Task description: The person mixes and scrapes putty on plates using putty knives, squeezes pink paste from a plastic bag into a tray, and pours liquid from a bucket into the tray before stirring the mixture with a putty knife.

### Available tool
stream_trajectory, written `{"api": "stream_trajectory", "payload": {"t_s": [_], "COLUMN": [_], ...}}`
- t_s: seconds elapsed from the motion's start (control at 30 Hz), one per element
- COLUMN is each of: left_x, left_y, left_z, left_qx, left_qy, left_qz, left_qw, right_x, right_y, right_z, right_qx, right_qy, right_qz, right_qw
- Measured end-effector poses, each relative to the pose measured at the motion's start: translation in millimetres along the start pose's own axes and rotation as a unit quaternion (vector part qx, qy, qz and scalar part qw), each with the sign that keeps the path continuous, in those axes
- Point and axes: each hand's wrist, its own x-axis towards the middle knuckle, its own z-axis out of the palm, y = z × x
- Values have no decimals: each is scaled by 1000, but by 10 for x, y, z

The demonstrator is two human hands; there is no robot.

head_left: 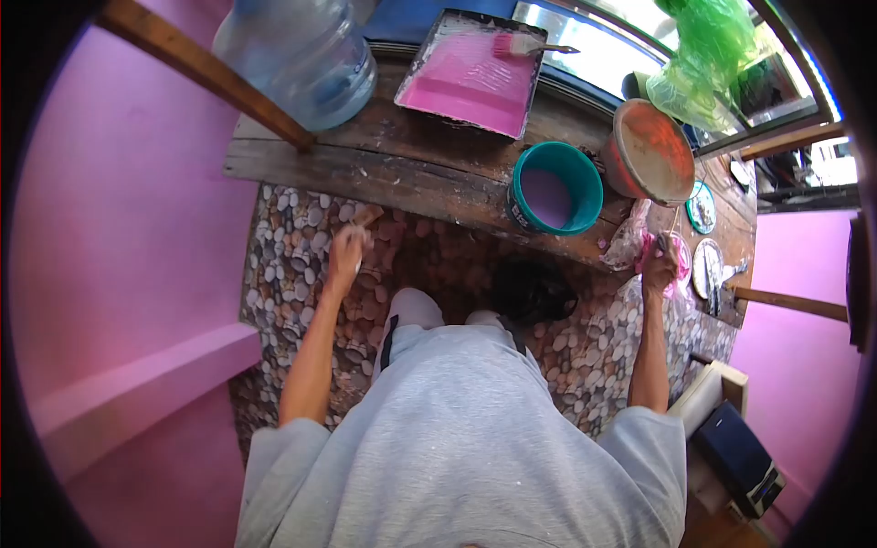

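Note:
My left hand [348,253] hangs over the pebble-patterned floor, in front of the bench's edge. Its fingers look curled but are blurred, and a small brownish flat piece [368,216] shows just beyond them. My right hand [661,261] is closed at the bench's right front edge, by a pink-stained clear plastic bag [632,239]. Something dark and pink shows at its fingers, too small to name. Between the hands, a teal bucket [586,189] with pale purple liquid stands on the bench. Behind it, a paint tray [466,94] of pink paint carries a paintbrush [523,46].
On the wooden bench [365,164] stand a large clear water bottle [333,87] and an orange-stained bowl [630,169]. Paint-smeared lids [702,208] lie at right. A wooden post [219,78] rises at left. Green plastic [708,55] hangs at upper right. Below the bench sits a black bag-like object [534,294].

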Motion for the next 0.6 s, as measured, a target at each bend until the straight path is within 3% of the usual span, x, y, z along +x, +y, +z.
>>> {"api": "stream_trajectory", "payload": {"t_s": [0.03, 0.07, 0.1, 0.17, 0.23, 0.27, 0.3, 0.37, 0.4, 0.43, 0.5, 0.53, 0.57, 0.6], "left_x": [345, 667, 999, 1702, 2434, 2814, 3154, 3864, 4078, 4113, 4116, 4277, 4401, 4518], "left_y": [211, 476, 594, 650, 616, 543, 439, 165, 69, 221, 462, 315, 204, 116], "left_z": [106, 258, 313, 392, 448, 433, 421, 424, 458, 567, 769, 769, 785, 809], "left_qx": [-31, -61, -45, -14, 7, 41, 74, 131, 188, 191, 109, 29, 33, -61], "left_qy": [18, 35, 24, 13, -8, -23, -36, -66, -79, -95, -54, -104, -115, -169], "left_qz": [-15, -31, 0, 45, 56, 53, 50, 14, -19, -20, -139, -170, -172, -188], "left_qw": [999, 997, 999, 999, 998, 997, 995, 989, 979, 977, 983, 980, 978, 966], "right_x": [-47, -87, -137, -233, -306, -461, -554, -578, -633, -608, -532, -431, -293, -158], "right_y": [57, 80, -274, -427, -826, -678, -810, -1185, -1342, -1587, -2150, -2485, -2820, -3095], "right_z": [-31, -147, -416, -676, -943, -967, -1062, -1308, -1377, -1374, -1271, -1183, -1052, -913], "right_qx": [27, 65, 44, -13, 192, 265, 253, 460, 508, 498, 539, 537, 538, 508], "right_qy": [72, 83, 74, 91, 202, 232, 238, 294, 275, 284, 246, 238, 231, 201], "right_qz": [-14, -22, 118, 250, 331, 313, 325, 408, 394, 402, 396, 405, 413, 424], "right_qw": [997, 994, 989, 964, 902, 882, 880, 732, 715, 714, 702, 700, 698, 722]}}
